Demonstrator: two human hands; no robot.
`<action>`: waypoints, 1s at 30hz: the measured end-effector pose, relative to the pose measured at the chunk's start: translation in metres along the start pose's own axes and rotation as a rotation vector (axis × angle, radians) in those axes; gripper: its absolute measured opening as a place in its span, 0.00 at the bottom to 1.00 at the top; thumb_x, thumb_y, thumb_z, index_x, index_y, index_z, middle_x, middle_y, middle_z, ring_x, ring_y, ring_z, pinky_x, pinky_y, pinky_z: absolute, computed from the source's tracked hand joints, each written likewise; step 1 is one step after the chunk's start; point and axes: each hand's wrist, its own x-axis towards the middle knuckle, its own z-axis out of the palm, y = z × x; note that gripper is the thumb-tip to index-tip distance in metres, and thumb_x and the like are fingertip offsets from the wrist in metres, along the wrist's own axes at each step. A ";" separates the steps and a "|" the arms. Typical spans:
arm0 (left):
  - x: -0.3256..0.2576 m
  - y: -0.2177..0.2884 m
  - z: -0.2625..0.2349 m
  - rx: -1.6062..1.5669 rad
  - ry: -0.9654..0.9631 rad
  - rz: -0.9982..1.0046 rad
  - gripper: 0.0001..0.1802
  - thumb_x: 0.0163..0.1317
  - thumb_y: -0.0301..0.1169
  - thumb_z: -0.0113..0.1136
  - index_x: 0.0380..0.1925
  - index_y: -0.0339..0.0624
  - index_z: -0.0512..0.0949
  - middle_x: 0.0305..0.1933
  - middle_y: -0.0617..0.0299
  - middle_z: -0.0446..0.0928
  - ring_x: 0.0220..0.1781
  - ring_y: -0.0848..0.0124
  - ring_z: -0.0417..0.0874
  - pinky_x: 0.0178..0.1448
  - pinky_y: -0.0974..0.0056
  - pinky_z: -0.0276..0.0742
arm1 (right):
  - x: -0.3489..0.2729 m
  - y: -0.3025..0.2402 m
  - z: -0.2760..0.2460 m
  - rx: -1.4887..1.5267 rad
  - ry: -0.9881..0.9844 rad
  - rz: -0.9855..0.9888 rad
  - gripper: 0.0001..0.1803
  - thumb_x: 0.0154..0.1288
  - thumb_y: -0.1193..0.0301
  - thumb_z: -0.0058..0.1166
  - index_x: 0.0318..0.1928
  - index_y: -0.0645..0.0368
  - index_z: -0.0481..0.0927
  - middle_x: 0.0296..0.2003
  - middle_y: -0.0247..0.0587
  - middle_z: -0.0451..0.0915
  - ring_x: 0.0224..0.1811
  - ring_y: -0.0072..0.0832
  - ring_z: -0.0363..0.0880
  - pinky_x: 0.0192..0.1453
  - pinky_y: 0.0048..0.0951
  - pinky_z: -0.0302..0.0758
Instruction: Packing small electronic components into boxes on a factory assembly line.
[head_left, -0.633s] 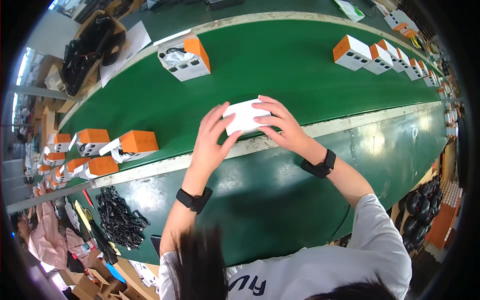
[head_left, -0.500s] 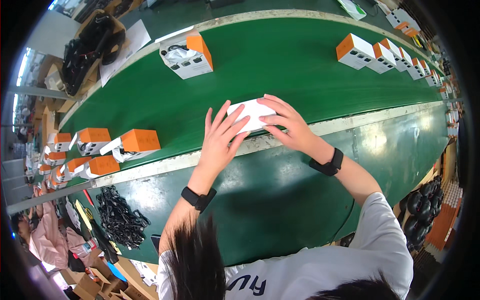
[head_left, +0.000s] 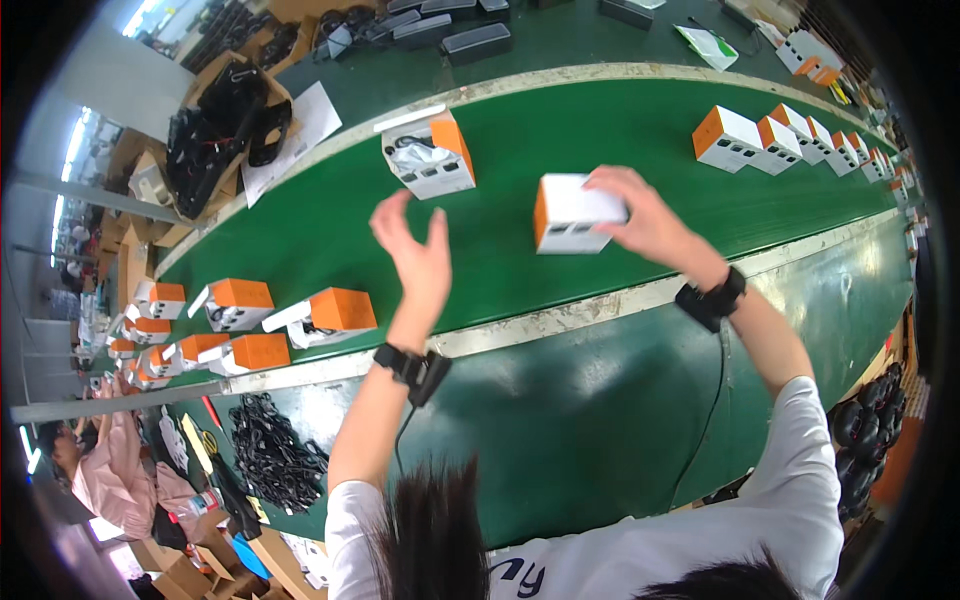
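A closed white box with an orange side (head_left: 570, 213) stands on the green conveyor belt (head_left: 500, 260). My right hand (head_left: 640, 215) grips this box at its right end, thumb in front and fingers over the top. Off to the left, my left hand (head_left: 412, 245) is in the air over the belt, thumb and fingers apart, with nothing in it. Just beyond the left hand is an open white and orange box (head_left: 430, 155), its flap raised, with a black cable and a pale wrapped item inside.
More open boxes (head_left: 335, 312) sit on the belt at left; a row of closed boxes (head_left: 728, 138) stands at far right. A heap of black cables (head_left: 275, 450) lies on the near table (head_left: 560, 420). Across the belt are grey cases (head_left: 476, 43). Another person (head_left: 115, 475) is at far left.
My hands have parted. The right has moved right with the box, which now stands on the belt; the left has let go and moved left. The view has shifted, showing more beyond the belt.
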 end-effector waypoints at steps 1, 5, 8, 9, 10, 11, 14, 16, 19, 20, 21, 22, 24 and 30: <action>0.021 -0.013 0.001 -0.046 0.087 -0.147 0.36 0.57 0.34 0.64 0.62 0.35 0.60 0.64 0.44 0.60 0.67 0.53 0.59 0.69 0.55 0.55 | 0.008 0.020 -0.015 -0.038 0.014 -0.035 0.31 0.44 0.80 0.65 0.53 0.57 0.74 0.55 0.46 0.71 0.64 0.43 0.65 0.67 0.37 0.63; 0.074 -0.059 0.018 -0.293 0.130 -0.311 0.43 0.56 0.41 0.66 0.63 0.28 0.55 0.65 0.40 0.58 0.67 0.56 0.59 0.70 0.56 0.53 | 0.031 0.076 -0.077 -0.129 -0.001 0.074 0.26 0.47 0.81 0.64 0.51 0.57 0.77 0.62 0.45 0.69 0.66 0.41 0.65 0.69 0.36 0.62; 0.084 -0.065 0.032 -0.609 0.006 -0.345 0.29 0.62 0.37 0.60 0.57 0.29 0.64 0.54 0.48 0.73 0.54 0.63 0.74 0.60 0.63 0.67 | 0.033 0.098 -0.107 -0.157 -0.036 0.144 0.24 0.49 0.81 0.62 0.50 0.58 0.77 0.63 0.44 0.68 0.67 0.40 0.63 0.69 0.36 0.62; 0.082 -0.061 0.038 -0.434 0.029 -0.360 0.20 0.65 0.35 0.55 0.50 0.30 0.71 0.43 0.50 0.79 0.43 0.66 0.79 0.50 0.64 0.72 | 0.028 0.101 -0.113 -0.195 -0.044 0.140 0.24 0.51 0.81 0.61 0.51 0.57 0.77 0.64 0.44 0.67 0.68 0.41 0.62 0.69 0.36 0.62; 0.082 -0.064 0.036 -0.439 0.024 -0.354 0.20 0.65 0.35 0.55 0.50 0.30 0.71 0.43 0.50 0.79 0.43 0.66 0.79 0.50 0.64 0.72 | 0.027 0.097 -0.110 -0.200 -0.037 0.144 0.24 0.51 0.81 0.61 0.51 0.57 0.77 0.64 0.44 0.67 0.68 0.41 0.62 0.69 0.36 0.62; 0.085 -0.068 0.031 -0.315 0.030 -0.331 0.18 0.66 0.35 0.53 0.47 0.29 0.72 0.39 0.50 0.79 0.39 0.65 0.79 0.46 0.63 0.72 | 0.024 0.094 -0.104 -0.203 -0.003 0.153 0.24 0.51 0.81 0.61 0.52 0.57 0.77 0.64 0.44 0.66 0.68 0.41 0.62 0.70 0.36 0.62; 0.083 -0.060 0.030 -0.142 0.106 -0.261 0.14 0.66 0.32 0.49 0.37 0.28 0.76 0.25 0.47 0.78 0.26 0.61 0.79 0.34 0.58 0.72 | 0.013 0.085 -0.098 -0.296 0.028 0.146 0.27 0.52 0.81 0.60 0.55 0.54 0.76 0.65 0.44 0.65 0.68 0.42 0.61 0.70 0.36 0.61; 0.081 -0.054 0.024 -0.074 0.035 -0.196 0.14 0.66 0.31 0.49 0.34 0.27 0.76 0.23 0.45 0.77 0.22 0.59 0.77 0.31 0.56 0.71 | 0.006 0.073 -0.093 -0.638 0.091 0.076 0.25 0.52 0.81 0.60 0.53 0.54 0.76 0.62 0.45 0.68 0.66 0.41 0.63 0.68 0.37 0.62; 0.047 -0.034 0.020 -0.086 -0.051 -0.136 0.12 0.64 0.28 0.51 0.30 0.26 0.74 0.20 0.42 0.75 0.20 0.54 0.76 0.27 0.54 0.69 | -0.002 0.036 -0.064 -0.690 0.289 0.011 0.23 0.52 0.81 0.59 0.51 0.54 0.77 0.58 0.45 0.70 0.63 0.41 0.65 0.66 0.37 0.63; 0.033 -0.025 0.015 -0.079 -0.088 -0.144 0.12 0.64 0.28 0.51 0.30 0.26 0.74 0.20 0.41 0.74 0.20 0.52 0.76 0.26 0.54 0.68 | -0.007 0.023 -0.045 -0.441 0.355 -0.005 0.20 0.54 0.81 0.57 0.50 0.56 0.76 0.56 0.44 0.72 0.61 0.40 0.67 0.64 0.37 0.65; 0.018 -0.015 0.012 -0.050 -0.113 -0.142 0.11 0.64 0.27 0.51 0.29 0.26 0.74 0.20 0.41 0.74 0.20 0.50 0.76 0.26 0.53 0.68 | -0.009 -0.001 -0.022 -0.180 0.364 0.012 0.22 0.55 0.76 0.59 0.53 0.56 0.74 0.54 0.46 0.73 0.58 0.40 0.70 0.63 0.36 0.66; 0.000 -0.003 0.007 -0.016 -0.145 -0.146 0.11 0.64 0.26 0.50 0.29 0.26 0.74 0.20 0.40 0.73 0.20 0.49 0.76 0.25 0.52 0.68 | -0.012 -0.024 0.001 0.116 0.270 0.133 0.25 0.58 0.73 0.59 0.57 0.58 0.71 0.55 0.46 0.72 0.56 0.37 0.71 0.61 0.34 0.68; -0.031 0.049 -0.005 0.120 -0.296 -0.152 0.10 0.65 0.26 0.50 0.36 0.27 0.75 0.21 0.39 0.74 0.22 0.45 0.78 0.27 0.50 0.71 | -0.028 -0.064 0.041 0.266 0.221 0.182 0.29 0.61 0.70 0.59 0.61 0.61 0.66 0.57 0.46 0.71 0.58 0.35 0.71 0.63 0.34 0.67; -0.082 0.065 -0.025 -0.050 -0.305 -0.018 0.22 0.62 0.19 0.52 0.58 0.35 0.69 0.55 0.47 0.74 0.51 0.58 0.80 0.53 0.62 0.77 | -0.058 -0.081 0.104 0.356 0.374 0.116 0.26 0.58 0.79 0.57 0.57 0.59 0.67 0.56 0.47 0.70 0.61 0.37 0.69 0.63 0.32 0.66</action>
